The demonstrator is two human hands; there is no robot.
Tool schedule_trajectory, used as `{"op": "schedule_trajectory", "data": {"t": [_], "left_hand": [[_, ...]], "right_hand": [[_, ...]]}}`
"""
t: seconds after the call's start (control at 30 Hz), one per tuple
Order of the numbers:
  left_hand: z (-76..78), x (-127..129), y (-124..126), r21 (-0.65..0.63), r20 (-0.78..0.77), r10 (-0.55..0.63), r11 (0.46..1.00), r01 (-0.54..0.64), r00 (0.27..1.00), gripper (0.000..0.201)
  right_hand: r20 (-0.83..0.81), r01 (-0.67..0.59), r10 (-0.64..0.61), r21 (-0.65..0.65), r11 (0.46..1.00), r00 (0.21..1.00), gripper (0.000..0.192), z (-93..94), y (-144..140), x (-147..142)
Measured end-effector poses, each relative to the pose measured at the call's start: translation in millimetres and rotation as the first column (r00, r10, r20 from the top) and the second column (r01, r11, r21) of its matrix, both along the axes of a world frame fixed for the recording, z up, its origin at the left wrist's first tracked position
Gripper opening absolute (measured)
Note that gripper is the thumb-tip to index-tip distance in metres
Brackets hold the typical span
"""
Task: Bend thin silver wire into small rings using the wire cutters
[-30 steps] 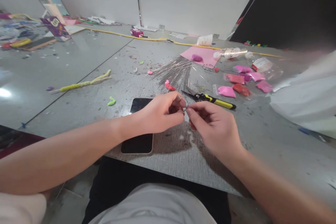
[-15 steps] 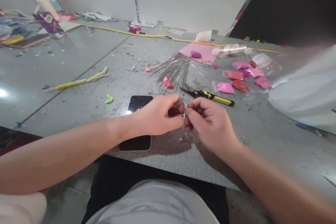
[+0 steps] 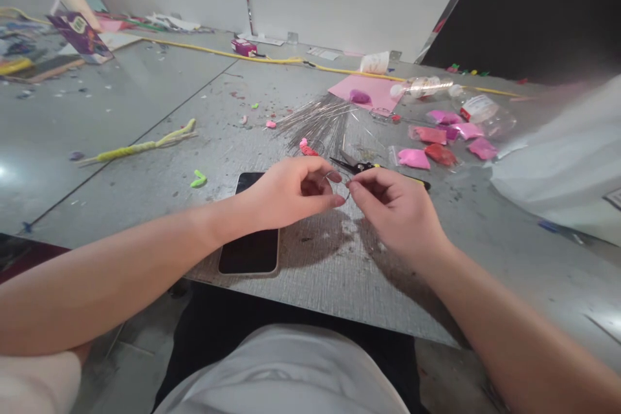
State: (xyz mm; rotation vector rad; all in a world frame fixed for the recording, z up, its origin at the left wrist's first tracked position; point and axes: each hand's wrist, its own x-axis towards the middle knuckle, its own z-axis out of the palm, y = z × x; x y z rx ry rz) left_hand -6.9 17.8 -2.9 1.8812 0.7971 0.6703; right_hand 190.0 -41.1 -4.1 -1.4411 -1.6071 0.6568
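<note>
A thin bent metal wire (image 3: pixel 347 194) runs between my two hands, above the table's front part. My right hand (image 3: pixel 395 204) is closed, thumb and index finger pinching the wire. Curled loosely, my left hand (image 3: pixel 295 191) has the wire's other side at its fingers, with a gap between the index fingertip and the thumb. Its exact grip is partly hidden. A black phone (image 3: pixel 250 252) lies under the left wrist. Just behind the right hand are black and yellow pliers (image 3: pixel 356 165), their handles partly covered. Many straight wires (image 3: pixel 315 123) lie fanned out farther back, beside a pink-red clay piece (image 3: pixel 307 147).
Bags of pink and red clay (image 3: pixel 441 154), clear bottles (image 3: pixel 485 113) and a pink sheet (image 3: pixel 383 87) lie at the back right. A yellow-green wrapped stick (image 3: pixel 130 150) is at left. A yellow cable (image 3: pixel 208 52) crosses the back; a white bag (image 3: pixel 563 168) stands at right.
My hands have moved slightly apart and a little up in the view. The left fingers have spread wider, and more of the bent wire shows between the hands.
</note>
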Motion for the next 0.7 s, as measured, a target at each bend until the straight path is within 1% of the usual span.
{"op": "schedule_trajectory", "data": {"t": [0.1,0.17,0.27,0.37,0.43,0.53,0.63,0.7], "left_hand": [[0.3,0.3,-0.6,0.040,-0.023,0.014,0.999,-0.013,1.000,0.038],[0.1,-0.1,-0.7,0.097,-0.067,0.018,0.995,-0.011,0.998,0.037],[-0.6,-0.8,-0.9,0.193,-0.134,-0.001,0.981,0.027,0.991,0.034],[-0.4,-0.3,-1.1,0.217,-0.142,-0.004,0.975,0.035,0.990,0.032],[1.0,0.4,-0.6,0.167,-0.099,0.006,0.986,0.011,0.995,0.030],[4.7,0.0,1.9,0.029,0.007,-0.006,1.000,0.006,1.000,0.027],[7.8,-2.5,5.1,-0.090,0.080,-0.039,0.995,0.046,0.996,0.030],[7.7,-4.3,6.5,-0.204,0.120,-0.063,0.975,0.086,0.991,0.028]], "right_hand": [[0.036,-0.028,0.029,-0.029,0.999,0.999,0.016,-0.1,0.1,1.2],[0.021,-0.042,0.043,-0.072,0.997,0.999,0.017,-0.3,0.5,1.7],[-0.020,-0.041,0.039,-0.119,0.992,0.999,0.016,-0.6,1.2,1.7],[-0.013,-0.053,0.052,-0.107,0.993,0.999,0.016,-0.9,0.8,1.8],[0.016,-0.055,0.056,-0.069,0.996,0.998,0.016,-1.0,-0.2,2.5],[0.042,-0.041,0.042,-0.021,0.999,0.998,0.015,-0.8,-1.8,4.0],[0.027,-0.033,0.033,-0.002,0.999,0.999,0.015,1.2,-2.8,5.5],[-0.010,-0.023,0.023,0.006,1.000,1.000,0.015,3.9,-2.9,6.6]]}}
